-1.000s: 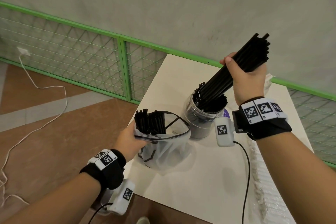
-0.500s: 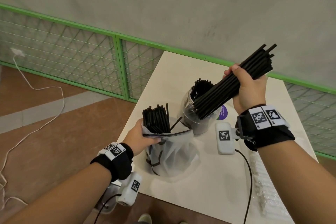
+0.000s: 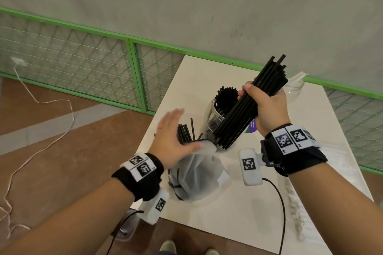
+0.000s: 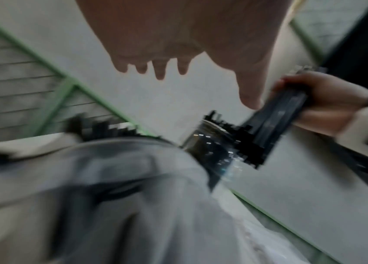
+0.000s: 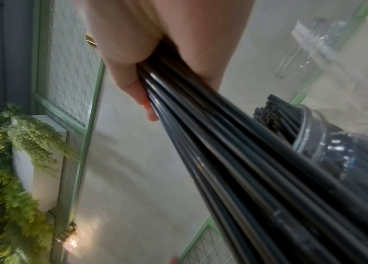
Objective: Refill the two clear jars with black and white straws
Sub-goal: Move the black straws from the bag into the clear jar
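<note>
The bundle of straws (image 3: 251,102) in the right hand (image 3: 267,107) is glossy black, as are the straws in the clear jar (image 3: 214,116) and those in the translucent grey-white bag (image 3: 196,176). A second jar (image 3: 294,89) at the desk's far edge is clear. The desk (image 3: 238,203) is plain cream. Both wristbands (image 3: 143,174) are black with white patches bearing black square-code patterns. The railing (image 3: 132,72) is bright green with pale wire mesh; the floor (image 3: 51,151) is reddish brown with a grey stripe.
</note>
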Action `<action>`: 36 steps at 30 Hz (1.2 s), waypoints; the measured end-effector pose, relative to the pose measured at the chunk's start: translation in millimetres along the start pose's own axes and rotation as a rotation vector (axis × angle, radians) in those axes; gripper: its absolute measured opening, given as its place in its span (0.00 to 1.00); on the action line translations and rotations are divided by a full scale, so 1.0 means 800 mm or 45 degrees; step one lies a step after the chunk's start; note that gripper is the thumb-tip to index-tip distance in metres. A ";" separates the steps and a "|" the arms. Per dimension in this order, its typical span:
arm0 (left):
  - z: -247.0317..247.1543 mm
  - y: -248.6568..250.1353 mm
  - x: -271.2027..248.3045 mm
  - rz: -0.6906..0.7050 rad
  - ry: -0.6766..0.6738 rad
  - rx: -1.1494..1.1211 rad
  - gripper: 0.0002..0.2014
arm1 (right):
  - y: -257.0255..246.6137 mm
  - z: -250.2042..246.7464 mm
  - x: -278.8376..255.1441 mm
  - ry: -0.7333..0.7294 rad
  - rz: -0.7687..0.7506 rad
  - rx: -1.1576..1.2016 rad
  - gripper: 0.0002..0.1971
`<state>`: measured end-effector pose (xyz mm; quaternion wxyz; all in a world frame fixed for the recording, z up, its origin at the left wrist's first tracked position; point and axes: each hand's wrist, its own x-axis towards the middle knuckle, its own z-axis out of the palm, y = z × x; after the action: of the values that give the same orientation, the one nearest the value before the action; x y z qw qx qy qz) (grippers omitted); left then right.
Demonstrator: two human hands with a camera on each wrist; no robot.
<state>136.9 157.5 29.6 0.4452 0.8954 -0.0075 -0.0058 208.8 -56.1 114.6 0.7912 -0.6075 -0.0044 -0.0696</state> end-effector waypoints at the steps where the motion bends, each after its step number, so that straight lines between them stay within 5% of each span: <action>1: 0.008 0.018 -0.001 0.057 -0.097 -0.046 0.55 | 0.000 0.003 -0.002 -0.014 0.008 0.007 0.05; 4: 0.040 0.051 0.010 0.083 -0.339 -0.257 0.54 | -0.005 0.018 -0.016 -0.073 0.026 0.018 0.05; 9: 0.063 0.059 0.015 -0.024 -0.268 -0.446 0.24 | -0.008 0.022 -0.030 -0.123 0.019 0.046 0.08; 12: 0.058 0.065 0.013 -0.026 -0.323 -0.518 0.14 | -0.001 0.012 -0.035 -0.220 0.029 -0.016 0.03; 16: 0.052 0.081 0.018 0.032 -0.379 -0.570 0.18 | 0.031 0.006 -0.056 -0.373 0.116 -0.184 0.15; 23: 0.040 0.065 0.047 0.042 -0.437 -0.377 0.27 | 0.013 -0.018 -0.029 -0.217 0.058 -0.242 0.07; 27: 0.028 0.046 0.082 0.163 -0.164 0.008 0.18 | 0.010 -0.055 -0.009 -0.173 0.219 -0.195 0.13; 30: 0.031 0.047 0.101 0.273 -0.178 0.191 0.14 | 0.029 -0.056 -0.015 -0.340 0.378 -0.287 0.13; 36: 0.045 0.046 0.118 0.378 -0.171 0.372 0.12 | 0.042 -0.042 0.026 -0.246 0.464 -0.131 0.05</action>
<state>230.8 104.8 36.8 0.3053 0.9370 -0.1696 0.0015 230.8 -82.4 75.4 0.7545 -0.6418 0.0331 0.1332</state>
